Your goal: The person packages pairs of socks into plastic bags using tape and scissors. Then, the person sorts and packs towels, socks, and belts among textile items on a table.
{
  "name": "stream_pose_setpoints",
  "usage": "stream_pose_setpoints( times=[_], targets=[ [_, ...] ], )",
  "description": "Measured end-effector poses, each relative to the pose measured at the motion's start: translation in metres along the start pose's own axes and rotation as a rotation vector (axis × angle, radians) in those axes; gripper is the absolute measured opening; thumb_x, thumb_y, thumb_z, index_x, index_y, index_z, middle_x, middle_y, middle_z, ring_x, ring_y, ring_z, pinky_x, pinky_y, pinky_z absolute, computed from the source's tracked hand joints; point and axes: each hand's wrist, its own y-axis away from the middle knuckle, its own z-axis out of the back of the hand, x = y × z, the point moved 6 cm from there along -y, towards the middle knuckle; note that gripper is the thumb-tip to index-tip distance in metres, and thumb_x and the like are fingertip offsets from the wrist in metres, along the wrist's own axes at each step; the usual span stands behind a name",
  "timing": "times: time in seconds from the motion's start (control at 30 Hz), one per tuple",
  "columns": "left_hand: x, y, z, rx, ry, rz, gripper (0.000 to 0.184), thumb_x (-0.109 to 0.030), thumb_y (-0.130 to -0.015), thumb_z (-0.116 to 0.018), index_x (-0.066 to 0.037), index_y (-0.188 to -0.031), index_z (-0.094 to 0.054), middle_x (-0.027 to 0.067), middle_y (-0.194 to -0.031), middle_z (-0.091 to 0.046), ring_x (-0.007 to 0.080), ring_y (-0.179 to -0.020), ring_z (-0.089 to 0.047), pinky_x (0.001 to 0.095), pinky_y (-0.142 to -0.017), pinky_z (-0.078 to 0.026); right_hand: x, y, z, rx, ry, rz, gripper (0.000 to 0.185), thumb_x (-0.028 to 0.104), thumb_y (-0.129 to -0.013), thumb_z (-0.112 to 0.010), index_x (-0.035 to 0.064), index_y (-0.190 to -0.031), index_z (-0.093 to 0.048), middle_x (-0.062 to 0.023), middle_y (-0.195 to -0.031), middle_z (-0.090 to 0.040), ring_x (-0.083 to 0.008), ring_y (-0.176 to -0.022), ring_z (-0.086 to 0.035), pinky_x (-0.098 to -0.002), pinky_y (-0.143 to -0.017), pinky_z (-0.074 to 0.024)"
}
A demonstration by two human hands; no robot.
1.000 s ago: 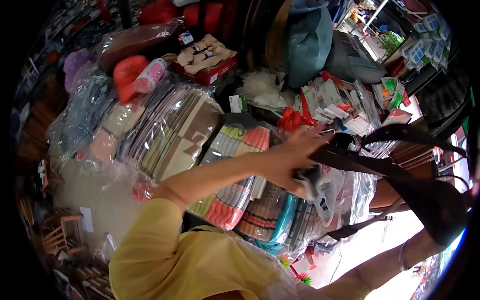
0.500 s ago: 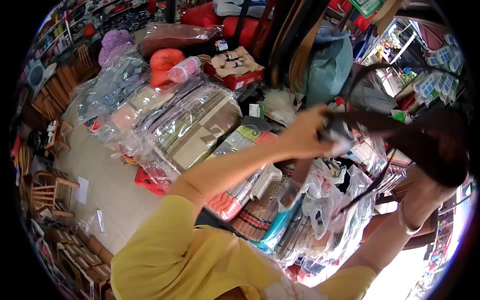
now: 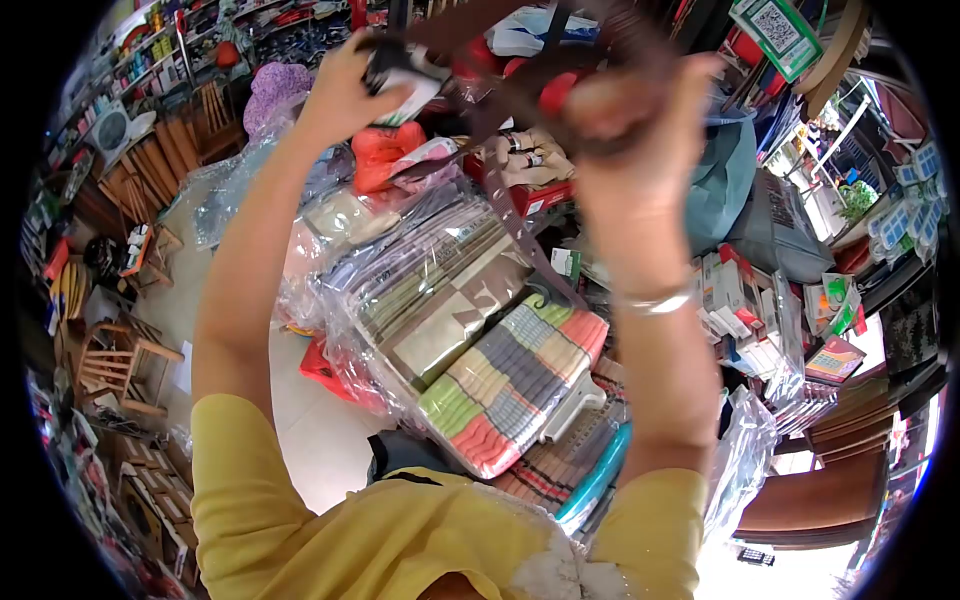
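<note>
A dark brown belt [image 3: 515, 215] stretches between my raised hands, with a punched length hanging in a loop over the goods below. My left hand [image 3: 345, 95] is closed on its buckle end, where a black and white piece shows by the fingers. My right hand [image 3: 635, 130], smeared by motion and with a bangle at the wrist, is closed round a curled part of the belt. Beneath lie plastic-wrapped folded cloths [image 3: 450, 290] and a stack of checked towels [image 3: 515, 385]. An orange bundle [image 3: 375, 160] sits below my left hand.
A red box [image 3: 540, 197] of beige rolled items stands behind the wrapped cloths. A green tag with a code [image 3: 778, 35] hangs at the upper right. Small boxes [image 3: 735, 305] are heaped at right. A wooden chair [image 3: 120, 365] stands on the floor at left.
Both hands have moved up and to the left with the belt, my left hand farther out from my right. The view has shifted to the right, and the towels show more fully.
</note>
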Motion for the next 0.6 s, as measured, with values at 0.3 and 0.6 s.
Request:
stream_pose_setpoints(
  times=[0.3,0.6],
  targets=[
    [0.171,0.195,-0.083,0.773,-0.166,0.387,0.060,-0.032,-0.062,-0.069,0.000,-0.113,-0.060,0.0123,-0.133,-0.051,0.0312,-0.128,-0.040,0.0488,-0.106,-0.027,-0.158,0.097,0.210,-0.001,1.207,-0.641,0.044,0.020,-0.090,-0.059,-0.0006,-0.127,-0.050,-0.0056,-0.071,-0.064,-0.0106,-0.066,-0.058,-0.0251,-0.064,-0.0478],
    [0.163,0.154,-0.001,0.162,0.788,0.848,0.070,-0.043,-0.072,-0.067,0.008,-0.119,-0.053,0.0143,-0.110,-0.063,0.0214,-0.098,-0.063,0.0328,-0.086,-0.051,-0.132,0.124,0.366,0.423,1.455,-0.763,0.041,0.002,-0.076,-0.053,0.0077,-0.117,-0.059,-0.0182,-0.108,-0.062,-0.0334,-0.099,-0.059,-0.0383,-0.085,-0.0467]
  ],
)
